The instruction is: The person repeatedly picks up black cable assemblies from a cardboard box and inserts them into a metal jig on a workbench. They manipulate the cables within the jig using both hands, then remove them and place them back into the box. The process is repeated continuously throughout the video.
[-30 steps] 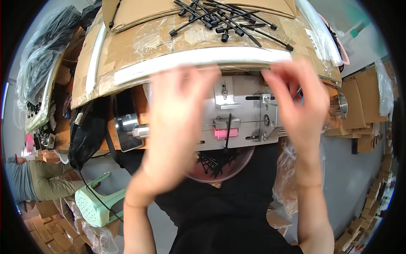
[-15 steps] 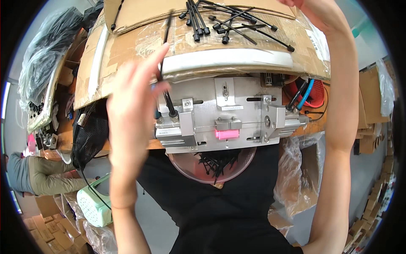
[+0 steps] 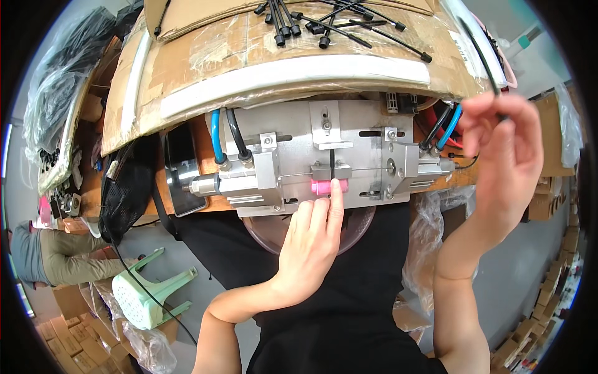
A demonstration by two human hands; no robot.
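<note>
Beneath my left hand (image 3: 309,240) lies a metal fixture (image 3: 296,118) with clamp blocks on both sides. The stretched index finger rests at the near end of a short-looking black rod (image 3: 332,162), by the pink block (image 3: 320,187) at the fixture's middle. The other fingers are slightly bent and the thumb is hidden. Off to the right, my right hand (image 3: 507,153) is raised and closed around another black rod (image 3: 479,50), which points up and away. Its fingers are slightly blurred.
Several black rods with thick heads (image 3: 324,42) lie on the cardboard box (image 3: 212,56) behind the fixture. A clear bowl (image 3: 265,237) sits below its front edge. Blue hoses (image 3: 217,134) rise from the clamps. A green stool (image 3: 137,299) and another person (image 3: 68,252) are at left.
My left hand has come down and right from above the box to the fixture; the rod it carried now appears to lie there. My right hand has drawn back from the far edge with a rod.
</note>
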